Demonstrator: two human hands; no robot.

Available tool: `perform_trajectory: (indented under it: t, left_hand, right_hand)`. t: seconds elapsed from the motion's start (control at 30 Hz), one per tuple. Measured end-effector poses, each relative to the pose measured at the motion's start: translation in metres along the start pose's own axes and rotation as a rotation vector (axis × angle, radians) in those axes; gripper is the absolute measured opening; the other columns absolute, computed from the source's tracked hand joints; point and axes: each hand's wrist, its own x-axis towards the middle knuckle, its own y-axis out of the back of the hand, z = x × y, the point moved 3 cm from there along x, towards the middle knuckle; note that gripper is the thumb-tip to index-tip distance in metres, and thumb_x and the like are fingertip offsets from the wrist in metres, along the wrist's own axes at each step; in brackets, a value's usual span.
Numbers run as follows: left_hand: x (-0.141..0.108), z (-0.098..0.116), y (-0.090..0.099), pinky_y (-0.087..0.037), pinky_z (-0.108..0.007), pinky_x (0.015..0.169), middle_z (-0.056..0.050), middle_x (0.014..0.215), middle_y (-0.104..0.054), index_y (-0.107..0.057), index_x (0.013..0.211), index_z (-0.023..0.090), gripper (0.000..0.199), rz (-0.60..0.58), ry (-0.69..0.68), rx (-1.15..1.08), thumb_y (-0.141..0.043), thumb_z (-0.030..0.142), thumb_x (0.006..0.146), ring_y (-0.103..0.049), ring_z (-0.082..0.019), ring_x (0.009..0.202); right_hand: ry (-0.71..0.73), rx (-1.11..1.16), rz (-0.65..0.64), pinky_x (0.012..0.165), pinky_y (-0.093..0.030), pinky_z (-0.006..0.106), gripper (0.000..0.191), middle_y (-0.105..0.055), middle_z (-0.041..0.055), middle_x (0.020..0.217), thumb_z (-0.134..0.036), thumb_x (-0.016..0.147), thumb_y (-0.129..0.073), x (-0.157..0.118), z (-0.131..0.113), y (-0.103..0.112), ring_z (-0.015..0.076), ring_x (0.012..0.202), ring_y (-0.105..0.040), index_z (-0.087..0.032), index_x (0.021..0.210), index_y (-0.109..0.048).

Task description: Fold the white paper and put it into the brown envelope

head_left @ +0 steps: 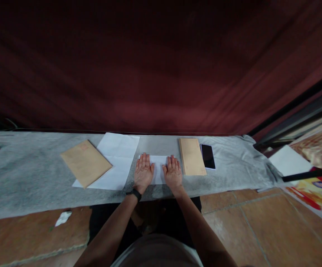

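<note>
Paper (158, 170) partly under both hands (158, 173)

Two bare hands are shown, a left hand (144, 172) and a right hand (173, 174), and one dark wristband (134, 194) is worn. One white paper (158, 170) is seen between the hands, and at least one larger white sheet (118, 157) is laid out at the left. One brown envelope (85, 163) is placed on that sheet; a brown stack (193, 157) is counted as one pile, its number of pieces unable to be told. One phone (208, 156) is shown. One counter (38, 167) is covered by one grey cloth (233, 163). One white scrap (63, 218) is seen on the floor (250, 226).
</note>
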Motion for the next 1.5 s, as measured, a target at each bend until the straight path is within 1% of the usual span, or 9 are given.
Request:
perform_trajectory:
  t: [0.17,0.4,0.57,0.8,0.97,1.1,1.2,1.37,1.5]
  left_hand:
    - [-0.002,0.003,0.007,-0.027,-0.049,0.121,-0.022,0.159,-0.032,-0.035,0.150,-0.001,0.062,0.007,0.015,-0.010,-0.030,0.035,0.101,-0.027,-0.032,0.149]
    - [-0.038,0.024,0.016,-0.027,-0.048,0.122,-0.010,0.160,-0.035,-0.038,0.152,0.015,0.055,-0.074,-0.179,-0.033,-0.033,0.033,0.101,-0.025,-0.027,0.151]
    - [-0.055,0.019,0.017,-0.025,-0.047,0.122,-0.013,0.159,-0.036,-0.037,0.153,0.013,0.056,-0.064,-0.127,-0.008,-0.031,0.035,0.102,-0.027,-0.026,0.150]
    - [-0.060,0.012,0.024,-0.028,-0.048,0.121,-0.018,0.159,-0.033,-0.034,0.153,0.009,0.058,-0.036,-0.111,0.005,-0.031,0.036,0.101,-0.028,-0.028,0.149]
    - [-0.059,0.013,0.025,-0.026,-0.050,0.121,-0.014,0.161,-0.030,-0.035,0.154,0.014,0.056,-0.074,-0.114,-0.013,-0.033,0.033,0.101,-0.024,-0.028,0.151]
    - [-0.060,0.014,0.030,-0.023,-0.050,0.122,-0.010,0.163,-0.028,-0.034,0.154,0.018,0.055,-0.130,-0.130,-0.002,-0.034,0.027,0.100,-0.020,-0.027,0.152]
    - [-0.063,0.015,0.038,-0.019,-0.050,0.124,-0.008,0.163,-0.028,-0.037,0.153,0.020,0.053,-0.141,-0.194,-0.005,-0.033,0.028,0.101,-0.018,-0.026,0.153]
    - [-0.073,0.013,0.046,-0.013,-0.044,0.126,-0.004,0.162,-0.032,-0.034,0.154,0.020,0.053,-0.199,-0.422,-0.063,-0.033,0.028,0.101,-0.020,-0.018,0.152]
    - [-0.077,0.010,0.047,-0.012,-0.043,0.126,-0.007,0.163,-0.029,-0.032,0.155,0.018,0.056,-0.215,-0.436,-0.060,-0.036,0.031,0.101,-0.019,-0.018,0.152]
  right_hand:
    - [-0.008,-0.004,0.012,0.114,-0.033,0.051,0.058,-0.042,0.0238,0.153,-0.041,0.105,-0.036,-0.002,0.000,0.001,0.0327,0.143,-0.039,-0.005,0.149,-0.040]
    - [-0.010,-0.015,0.005,0.114,-0.032,0.052,0.057,-0.040,0.0245,0.154,-0.039,0.105,-0.036,-0.002,0.000,0.001,0.0335,0.144,-0.037,-0.004,0.149,-0.040]
    - [-0.016,-0.020,-0.012,0.114,-0.032,0.051,0.057,-0.039,0.0240,0.154,-0.039,0.104,-0.038,-0.002,-0.001,0.003,0.0327,0.144,-0.037,-0.004,0.149,-0.040]
    - [-0.054,0.015,-0.022,0.115,-0.031,0.053,0.057,-0.039,0.0244,0.154,-0.038,0.105,-0.036,-0.002,-0.004,0.011,0.0317,0.144,-0.036,-0.004,0.151,-0.038]
    - [0.125,0.107,-0.098,0.118,-0.029,0.050,0.052,-0.038,0.0177,0.157,-0.029,0.105,-0.030,-0.024,-0.028,0.023,0.0259,0.147,-0.033,-0.008,0.153,-0.035]
    - [0.275,0.143,-0.187,0.121,-0.026,0.046,0.050,-0.041,0.0114,0.156,-0.033,0.106,-0.031,-0.056,-0.046,0.033,0.0232,0.147,-0.034,-0.013,0.152,-0.039]
    - [0.275,0.118,-0.187,0.121,-0.024,0.047,0.050,-0.041,0.0110,0.156,-0.036,0.107,-0.032,-0.070,-0.041,0.037,0.0245,0.146,-0.035,-0.014,0.152,-0.040]
    - [0.311,0.102,-0.187,0.120,-0.025,0.049,0.048,-0.038,0.0089,0.158,-0.037,0.107,-0.033,-0.075,-0.029,0.037,0.0257,0.147,-0.034,-0.018,0.150,-0.044]
    - [0.303,0.088,-0.169,0.119,-0.026,0.050,0.048,-0.038,0.0101,0.158,-0.038,0.107,-0.034,-0.075,-0.028,0.036,0.0259,0.147,-0.033,-0.019,0.149,-0.045]
